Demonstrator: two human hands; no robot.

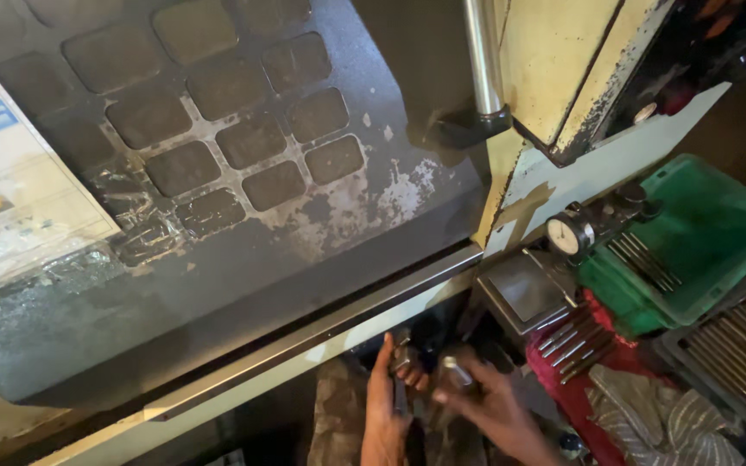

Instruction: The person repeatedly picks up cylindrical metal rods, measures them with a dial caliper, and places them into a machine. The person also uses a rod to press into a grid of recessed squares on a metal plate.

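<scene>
Viewed from above, at the bottom edge of the head view: left hand (383, 406) raised with fingers curled round a small dark metal part (405, 361), held upright near the fingertips. Right hand (492, 412) just beside it, thumb and fingers pinched on a short shiny metal cylinder (452, 369), its bright end tilted toward the left hand. Both pieces close together, contact between them not discernible in the dim light. Above the hands, a large dark machine door (218, 216) with a worn grid of square panes and flaking paint, edged below by a long metal rail (330, 332). A polished vertical handle bar (483, 56) fixed at the door's right edge. To the right, a dial gauge (568, 235) resting at the rim of a green plastic tray (718, 233), thin steel rods lying inside. Nearby, a small flat metal block (524, 289), a red cloth (580, 380) carrying more pins, and a grey rag (658, 423) in the lower right corner.
</scene>
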